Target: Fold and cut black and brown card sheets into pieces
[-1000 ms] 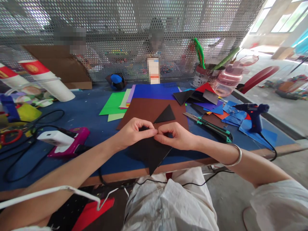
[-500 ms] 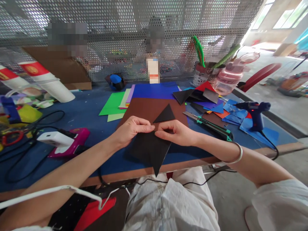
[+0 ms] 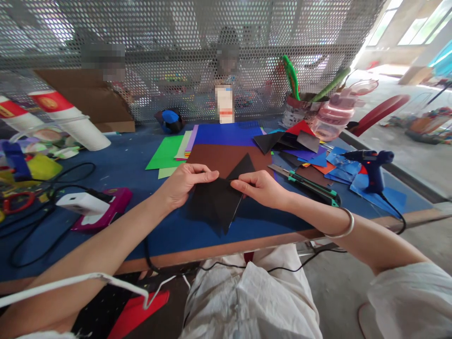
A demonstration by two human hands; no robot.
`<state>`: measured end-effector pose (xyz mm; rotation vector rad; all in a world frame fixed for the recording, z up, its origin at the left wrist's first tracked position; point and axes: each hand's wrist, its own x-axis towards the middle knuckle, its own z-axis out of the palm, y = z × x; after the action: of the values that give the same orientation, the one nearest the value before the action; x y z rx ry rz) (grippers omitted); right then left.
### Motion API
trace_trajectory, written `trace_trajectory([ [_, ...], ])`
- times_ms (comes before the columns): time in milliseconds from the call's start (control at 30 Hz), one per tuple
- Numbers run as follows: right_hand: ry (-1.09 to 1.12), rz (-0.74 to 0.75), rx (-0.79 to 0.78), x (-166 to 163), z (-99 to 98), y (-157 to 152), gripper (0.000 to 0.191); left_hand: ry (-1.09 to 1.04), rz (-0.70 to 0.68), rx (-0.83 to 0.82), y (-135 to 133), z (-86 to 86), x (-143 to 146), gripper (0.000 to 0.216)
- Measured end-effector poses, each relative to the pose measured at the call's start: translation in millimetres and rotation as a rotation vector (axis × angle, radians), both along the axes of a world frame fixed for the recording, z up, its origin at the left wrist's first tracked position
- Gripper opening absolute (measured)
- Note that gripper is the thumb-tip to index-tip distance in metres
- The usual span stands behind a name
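Over the near tabletop, the person's left hand and right hand are holding a black paper sheet, the fingers of both pinching closed at its far edge. Just beyond, a black paper triangle is lying on brown paper; behind, a perforated screen is standing.

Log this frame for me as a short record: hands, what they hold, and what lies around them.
Left hand: pinching black paper near its upper edge
Right hand: pinching the same paper, farther right
Paper's shape: one pointed corner aimed toward the person
Beyond the hands: black triangle on a brown sheet
Right side: utility knife, blade out; glue gun on blue paper
Left side: magenta power strip with a white charger
Unclear: whether the held paper is folded
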<state>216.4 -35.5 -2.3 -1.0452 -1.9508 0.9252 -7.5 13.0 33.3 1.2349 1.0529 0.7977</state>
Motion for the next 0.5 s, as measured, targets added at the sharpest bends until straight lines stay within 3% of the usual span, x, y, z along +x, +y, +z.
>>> trace_trajectory([
  [167,0.02,0.044,0.051,0.5,0.2,0.0,0.042,-0.006,0.042,-0.02,4.6,-2.1,-2.1,0.05],
  [367,-0.028,0.04,0.048,2.0,4.1,-0.6,0.045,0.033,-0.001,-0.027,7.3,-0.8,-5.0,0.052],
  [500,-0.016,0.038,0.05,1.2,1.6,1.2,0.037,0.076,-0.014,0.001,11.1,-0.6,-8.1,0.042],
])
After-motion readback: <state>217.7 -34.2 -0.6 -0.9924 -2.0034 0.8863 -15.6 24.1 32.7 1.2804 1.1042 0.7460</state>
